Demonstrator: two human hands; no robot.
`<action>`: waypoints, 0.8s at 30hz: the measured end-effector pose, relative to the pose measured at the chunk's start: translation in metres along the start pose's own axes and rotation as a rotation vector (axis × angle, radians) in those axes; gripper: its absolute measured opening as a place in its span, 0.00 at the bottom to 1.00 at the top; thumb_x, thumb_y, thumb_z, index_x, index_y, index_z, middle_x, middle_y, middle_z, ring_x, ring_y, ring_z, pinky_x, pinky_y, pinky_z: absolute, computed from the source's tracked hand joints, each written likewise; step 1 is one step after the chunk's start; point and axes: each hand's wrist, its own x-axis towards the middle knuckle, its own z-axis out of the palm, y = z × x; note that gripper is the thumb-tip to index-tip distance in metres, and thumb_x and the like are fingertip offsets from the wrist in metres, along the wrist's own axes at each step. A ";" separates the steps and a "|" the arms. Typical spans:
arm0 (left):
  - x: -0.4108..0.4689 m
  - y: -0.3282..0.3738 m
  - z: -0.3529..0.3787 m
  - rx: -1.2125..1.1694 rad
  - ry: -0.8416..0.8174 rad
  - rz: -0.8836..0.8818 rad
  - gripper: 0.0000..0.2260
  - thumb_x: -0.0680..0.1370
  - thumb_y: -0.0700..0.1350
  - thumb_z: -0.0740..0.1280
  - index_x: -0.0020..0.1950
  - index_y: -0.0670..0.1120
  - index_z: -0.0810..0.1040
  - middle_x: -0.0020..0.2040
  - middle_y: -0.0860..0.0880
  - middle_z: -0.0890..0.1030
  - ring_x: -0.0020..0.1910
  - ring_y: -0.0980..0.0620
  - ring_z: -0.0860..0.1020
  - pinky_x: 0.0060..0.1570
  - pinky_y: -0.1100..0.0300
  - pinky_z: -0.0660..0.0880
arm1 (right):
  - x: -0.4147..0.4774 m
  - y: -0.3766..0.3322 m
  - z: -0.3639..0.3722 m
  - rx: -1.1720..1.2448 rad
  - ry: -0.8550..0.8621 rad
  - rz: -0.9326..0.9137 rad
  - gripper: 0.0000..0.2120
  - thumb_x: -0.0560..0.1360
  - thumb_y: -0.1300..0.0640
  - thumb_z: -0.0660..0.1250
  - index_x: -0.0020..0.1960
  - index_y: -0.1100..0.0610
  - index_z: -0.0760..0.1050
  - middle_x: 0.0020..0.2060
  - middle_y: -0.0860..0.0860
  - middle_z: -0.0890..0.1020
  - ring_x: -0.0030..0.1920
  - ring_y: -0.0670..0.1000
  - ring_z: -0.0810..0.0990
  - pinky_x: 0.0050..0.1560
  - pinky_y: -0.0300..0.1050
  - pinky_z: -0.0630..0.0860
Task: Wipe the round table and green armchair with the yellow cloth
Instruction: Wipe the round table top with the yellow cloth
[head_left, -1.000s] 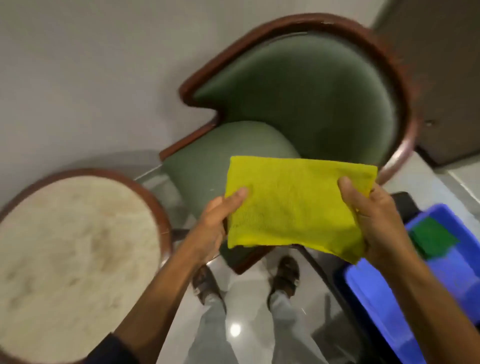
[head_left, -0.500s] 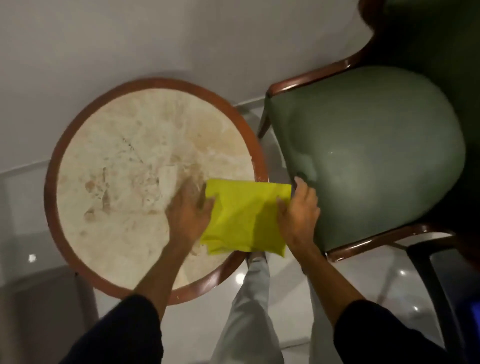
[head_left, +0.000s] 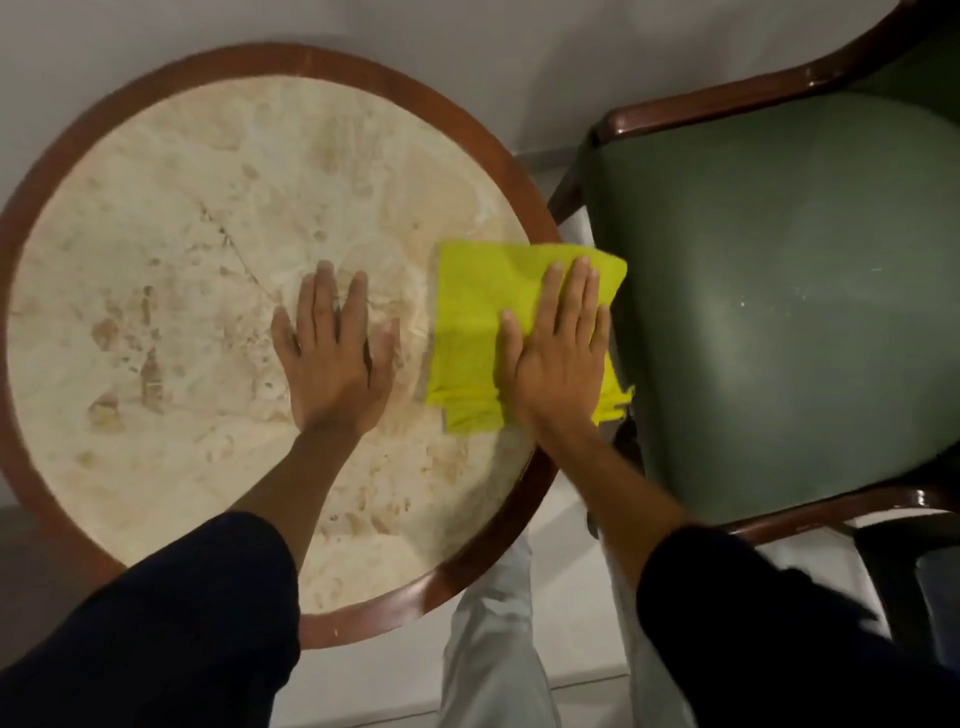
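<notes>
Pressing my right hand (head_left: 558, 353) flat, fingers spread, on the yellow cloth (head_left: 478, 332) at the round table (head_left: 208, 218) edge beside the green armchair (head_left: 779, 312). Left hand (head_left: 332, 353), open and empty, braces. I'd sweep left with overlapping strokes, keeping the palm flat.

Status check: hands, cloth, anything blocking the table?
Left hand flat on round table, empty. Right hand flat on yellow cloth at table's right rim. Tabletop otherwise bare; green armchair untouched.

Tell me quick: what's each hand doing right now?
Left hand: open, flat on the table, holding nothing.
Right hand: open, palm pressed flat on the cloth at the table's right edge.
</notes>
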 end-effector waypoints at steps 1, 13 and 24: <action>-0.001 0.000 0.000 0.012 0.015 0.008 0.25 0.84 0.58 0.49 0.79 0.50 0.60 0.80 0.43 0.58 0.79 0.44 0.57 0.75 0.40 0.54 | 0.021 -0.005 -0.003 -0.015 -0.011 -0.037 0.33 0.81 0.39 0.48 0.79 0.58 0.52 0.79 0.58 0.55 0.79 0.57 0.51 0.76 0.59 0.52; 0.002 0.046 -0.026 -0.344 -0.079 -0.300 0.26 0.80 0.62 0.52 0.68 0.49 0.76 0.80 0.44 0.61 0.79 0.46 0.57 0.76 0.41 0.51 | -0.012 -0.021 -0.007 0.083 -0.067 -0.199 0.32 0.81 0.41 0.50 0.78 0.58 0.54 0.79 0.58 0.55 0.79 0.57 0.50 0.77 0.59 0.47; -0.053 0.083 -0.046 -0.748 -0.008 -0.245 0.08 0.78 0.48 0.68 0.50 0.54 0.68 0.39 0.63 0.76 0.37 0.67 0.75 0.37 0.69 0.69 | -0.070 0.062 -0.036 0.756 -0.433 0.607 0.31 0.65 0.37 0.75 0.59 0.57 0.77 0.56 0.56 0.76 0.62 0.55 0.73 0.63 0.54 0.73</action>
